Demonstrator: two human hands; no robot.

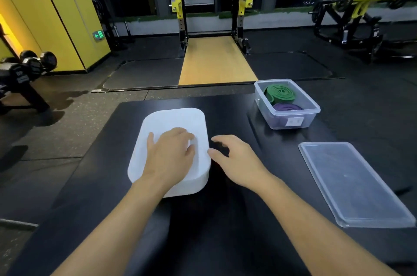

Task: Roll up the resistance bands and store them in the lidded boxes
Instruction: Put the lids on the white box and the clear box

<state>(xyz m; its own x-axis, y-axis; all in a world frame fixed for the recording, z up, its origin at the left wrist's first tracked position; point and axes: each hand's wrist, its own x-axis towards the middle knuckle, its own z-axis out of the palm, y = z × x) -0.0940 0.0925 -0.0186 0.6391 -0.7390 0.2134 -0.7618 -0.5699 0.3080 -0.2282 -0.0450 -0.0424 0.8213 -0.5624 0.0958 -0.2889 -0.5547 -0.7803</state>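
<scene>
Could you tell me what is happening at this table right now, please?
A person is packing rolled resistance bands into boxes. Their left hand rests on the closed white box, and the right hand hovers at its right edge, holding nothing. The clear box holds a green band and a purple band, both rolled; its lid lies apart on the table.

Boxes, two: white box, lid on, left of the clear box; rolled bands, two, both inside the clear box: green band, purple band; loose clear lid, one, just nearer than it; hands, two, left of it: left hand, right hand; dumbbells far left, several, exact count unclear.
</scene>
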